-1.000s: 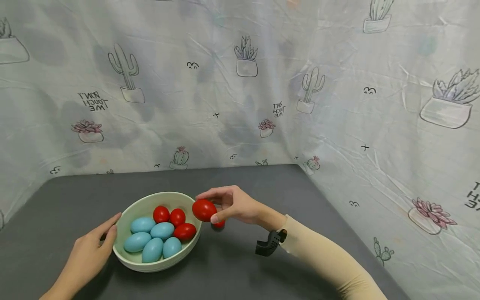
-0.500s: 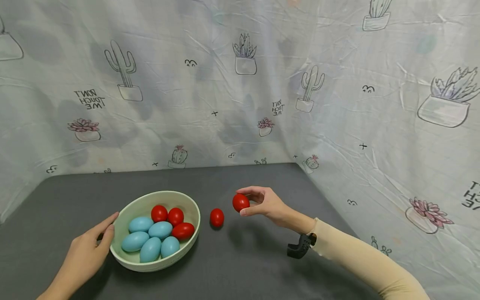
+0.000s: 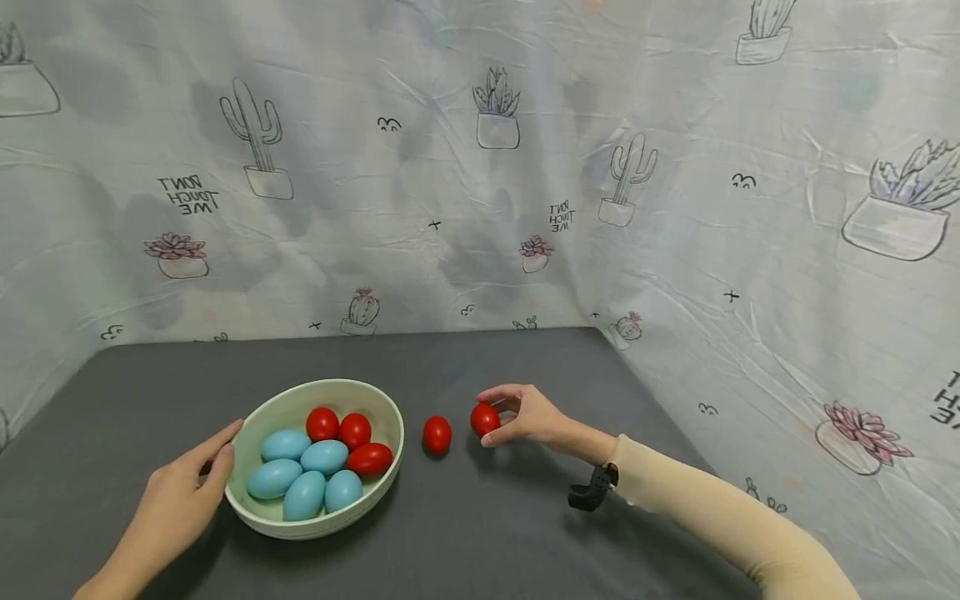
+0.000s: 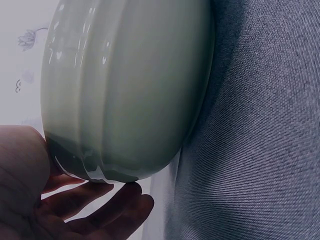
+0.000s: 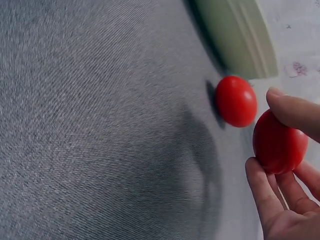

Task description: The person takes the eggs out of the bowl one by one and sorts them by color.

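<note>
**Red egg in right grip: light pinch, steady bowl**

Clock centred on the bowl, 12 pointing away from us. Our right grip is narrow, holding a red egg just short of 3 o'clock, outside the bowl: thumb on one side, fingertips opposite. Shadow suggests it sits clear of the bench; can't tell by how much.

Loose red egg lies near 3, between bowl and right grip, apart from both. Left grip rests loosely on the bowl's outer side at 9; we see no clamping. Inside: three red eggs from 12 to 3, five blue eggs mostly on the 5-to-10 side.

Our call:
- Surface looks glossy, so slip is the risk. We pinch across the middle, thumb square to fingers, no squeezing.
- If we head toward 9, we go over the loose egg, not into it.
- If we set down, we let the egg settle before releasing; it could roll.
- Left grip: light contact, no tipping the rim.
</note>
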`<action>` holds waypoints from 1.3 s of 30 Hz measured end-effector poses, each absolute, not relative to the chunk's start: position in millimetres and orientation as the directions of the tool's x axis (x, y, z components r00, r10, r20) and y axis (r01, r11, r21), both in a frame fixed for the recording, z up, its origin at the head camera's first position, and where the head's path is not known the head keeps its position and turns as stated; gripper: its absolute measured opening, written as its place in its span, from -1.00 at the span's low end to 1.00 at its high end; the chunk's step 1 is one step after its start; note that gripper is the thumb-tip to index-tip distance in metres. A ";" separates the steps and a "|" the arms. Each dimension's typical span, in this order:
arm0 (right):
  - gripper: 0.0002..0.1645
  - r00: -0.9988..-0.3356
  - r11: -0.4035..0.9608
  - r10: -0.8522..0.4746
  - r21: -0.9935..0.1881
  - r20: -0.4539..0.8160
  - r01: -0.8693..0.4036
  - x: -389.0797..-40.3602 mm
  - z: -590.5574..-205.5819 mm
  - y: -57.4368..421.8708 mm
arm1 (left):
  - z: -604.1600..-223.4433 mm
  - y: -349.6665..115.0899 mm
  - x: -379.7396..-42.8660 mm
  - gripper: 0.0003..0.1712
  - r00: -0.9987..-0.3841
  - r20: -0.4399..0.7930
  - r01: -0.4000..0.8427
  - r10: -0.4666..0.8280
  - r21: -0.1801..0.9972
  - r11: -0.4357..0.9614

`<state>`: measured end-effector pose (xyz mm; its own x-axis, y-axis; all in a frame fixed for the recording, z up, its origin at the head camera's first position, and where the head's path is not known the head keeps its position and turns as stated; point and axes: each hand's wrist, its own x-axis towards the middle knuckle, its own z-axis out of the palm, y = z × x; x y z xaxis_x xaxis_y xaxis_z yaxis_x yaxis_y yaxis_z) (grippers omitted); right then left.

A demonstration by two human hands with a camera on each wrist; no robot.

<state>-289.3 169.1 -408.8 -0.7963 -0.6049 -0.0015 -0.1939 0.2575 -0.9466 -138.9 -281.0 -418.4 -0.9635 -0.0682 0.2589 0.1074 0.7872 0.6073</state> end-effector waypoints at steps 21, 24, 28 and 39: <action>-0.21 -0.800 0.336 -0.599 -0.894 0.041 -0.298 -299.4 -429.9 147.8 | -420.8 -281.0 -142.1 -0.43 -0.958 0.275 0.104 -0.079 0.593 0.798; -0.23 -0.793 0.325 -0.607 -0.897 0.045 -0.300 -291.2 -419.8 146.1 | -421.3 -279.8 -142.3 -0.43 -0.956 0.281 0.106 -0.082 0.593 0.799; -0.23 -0.790 0.315 -0.611 -0.897 0.059 -0.310 -284.3 -413.4 144.8 | -421.7 -278.5 -142.4 -0.43 -0.957 0.276 0.100 -0.085 0.594 0.798; -0.24 -0.784 0.324 -0.613 -0.874 0.099 -0.364 -280.1 -416.1 142.9 | -427.3 -277.8 -142.6 -0.42 -0.965 0.250 0.088 -0.082 0.600 0.795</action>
